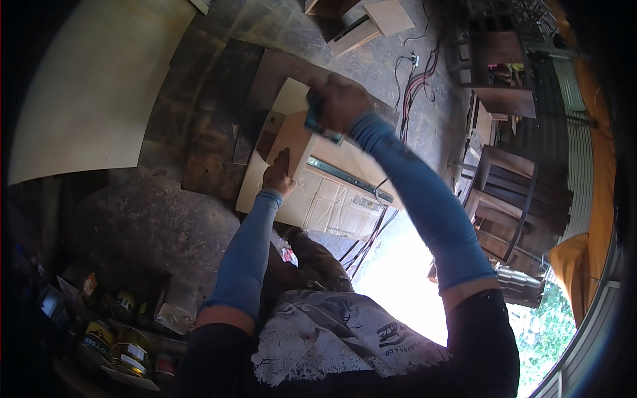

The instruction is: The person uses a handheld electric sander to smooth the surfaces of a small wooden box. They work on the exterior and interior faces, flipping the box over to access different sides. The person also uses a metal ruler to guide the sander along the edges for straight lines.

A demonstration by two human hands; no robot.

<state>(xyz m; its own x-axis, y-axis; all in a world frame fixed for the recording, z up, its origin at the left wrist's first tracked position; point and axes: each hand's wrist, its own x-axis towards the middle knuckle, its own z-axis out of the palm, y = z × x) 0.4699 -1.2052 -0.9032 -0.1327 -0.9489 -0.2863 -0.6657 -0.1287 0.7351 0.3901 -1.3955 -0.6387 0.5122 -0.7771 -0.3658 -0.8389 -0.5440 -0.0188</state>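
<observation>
1. Your landmark is the pale wooden drawer box, lying on dark boards on the concrete floor, with a grey metal slide rail fixed along its side.
2. Your left hand rests flat on the box's upper face, fingers together and pointing away from you, holding nothing.
3. Your right hand is closed round a small teal-handled tool, gripped just above the box's far corner; the tool's tip is hidden, so you cannot tell whether it touches the wood.
4. Both forearms wear blue sleeves.
5. Well to the lower left of the box, round tins with yellow-and-black labels stand clustered together, with a white crumpled packet beside them.
6. Left of the box, a large pale curved plywood sheet lies on the floor.
7. Beyond the box's right side, red and black cables trail across the concrete.
</observation>
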